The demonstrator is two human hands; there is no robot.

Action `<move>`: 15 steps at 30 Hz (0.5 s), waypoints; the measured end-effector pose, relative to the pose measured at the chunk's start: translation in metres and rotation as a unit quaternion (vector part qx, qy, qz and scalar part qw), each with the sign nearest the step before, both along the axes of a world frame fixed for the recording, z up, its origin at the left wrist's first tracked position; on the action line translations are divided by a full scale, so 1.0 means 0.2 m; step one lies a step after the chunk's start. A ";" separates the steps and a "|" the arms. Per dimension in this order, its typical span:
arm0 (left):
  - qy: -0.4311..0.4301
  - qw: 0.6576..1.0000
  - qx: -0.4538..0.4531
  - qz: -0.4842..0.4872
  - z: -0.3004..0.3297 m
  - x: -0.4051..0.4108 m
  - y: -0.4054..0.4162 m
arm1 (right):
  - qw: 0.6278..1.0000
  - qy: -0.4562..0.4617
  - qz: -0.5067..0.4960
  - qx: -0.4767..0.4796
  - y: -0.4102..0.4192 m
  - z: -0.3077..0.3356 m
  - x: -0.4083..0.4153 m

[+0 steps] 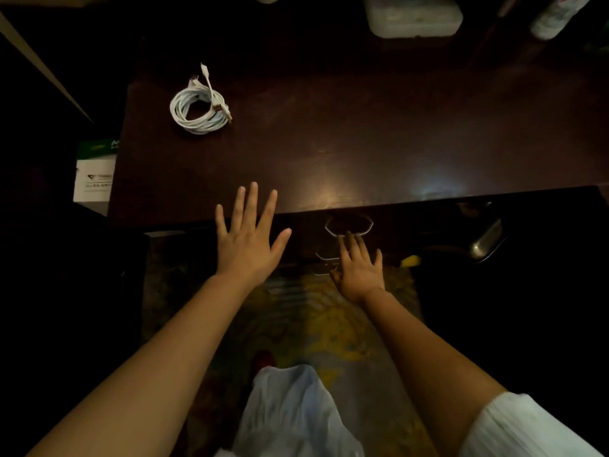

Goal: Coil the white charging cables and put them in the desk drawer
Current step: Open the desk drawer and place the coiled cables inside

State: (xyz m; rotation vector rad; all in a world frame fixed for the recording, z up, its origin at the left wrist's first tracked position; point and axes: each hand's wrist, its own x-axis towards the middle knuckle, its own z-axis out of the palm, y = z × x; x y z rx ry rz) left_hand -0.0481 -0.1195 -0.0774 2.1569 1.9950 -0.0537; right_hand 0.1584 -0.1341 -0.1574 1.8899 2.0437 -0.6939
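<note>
A: White charging cables (198,108) are lying coiled in one bundle on the dark wooden desk (362,136), far left part of the top, well apart from both hands.

B: Orientation?

A: The coil is lying flat, its long axis running from near-left to far-right. Two plug ends are sticking out toward the far side, one reaching past the coil. A USB plug is sitting on the coil's right edge, pointing near-right.

B: Any readable text?

A: Barely. A white and green box (94,169) is sitting left of the desk, lower down; it is showing a small logo and print lines, too blurred to read. One pale letter on the green part, possibly an M.

B: Hands?

A: Left hand (248,235) is hanging flat with fingers spread and straight, holding nothing, over the desk's near edge. Right hand (359,267) is lower, fingers extended and released, fingertips reaching toward the metal drawer handle (348,224); can't tell if they are touching it.

B: Drawer?

A: The drawer front (306,235) is looking closed under the near edge. More handles are showing below the first.

B: Other stuff?

A: A pale plastic case (413,16) is sitting at the far edge, a white bottle (557,18) at far right with red marks, unreadable.
</note>
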 end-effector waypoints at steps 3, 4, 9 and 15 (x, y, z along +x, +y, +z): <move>0.003 1.000 0.007 -0.010 -0.01 0.00 -0.04 | 1.000 -0.001 -0.004 0.026 0.01 0.01 0.00; 0.003 1.000 0.010 -0.011 -0.01 0.00 -0.05 | 1.000 -0.004 -0.003 0.030 0.01 0.01 0.00; 0.004 1.000 0.010 -0.019 -0.01 0.02 -0.07 | 1.000 -0.001 -0.010 0.029 0.01 0.03 -0.01; 0.007 1.000 -0.009 -0.018 0.01 0.03 -0.09 | 1.000 -0.001 -0.005 0.004 -0.13 0.05 0.00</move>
